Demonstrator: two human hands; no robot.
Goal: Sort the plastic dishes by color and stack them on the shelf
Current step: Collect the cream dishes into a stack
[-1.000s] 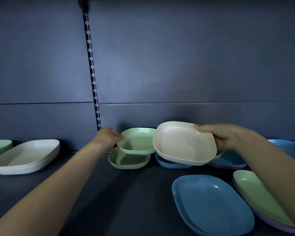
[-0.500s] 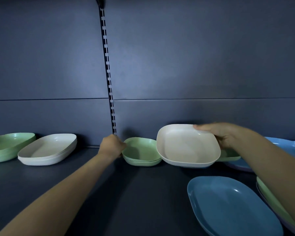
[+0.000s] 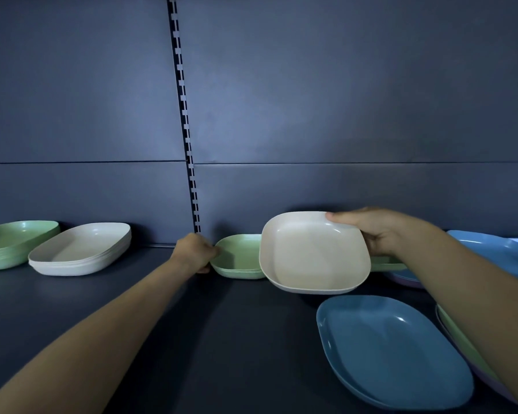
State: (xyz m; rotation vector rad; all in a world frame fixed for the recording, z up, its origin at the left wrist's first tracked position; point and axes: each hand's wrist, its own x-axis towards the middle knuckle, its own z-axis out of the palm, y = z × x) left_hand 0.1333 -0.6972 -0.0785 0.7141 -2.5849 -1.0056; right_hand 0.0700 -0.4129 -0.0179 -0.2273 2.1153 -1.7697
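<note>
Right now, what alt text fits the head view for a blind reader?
A person's right hand holds a white square dish above a dark shelf while the left hand grips a stack of green dishes beside it. A white oval stack and a green oval stack sit far left; a blue oval dish lies at right.
</note>
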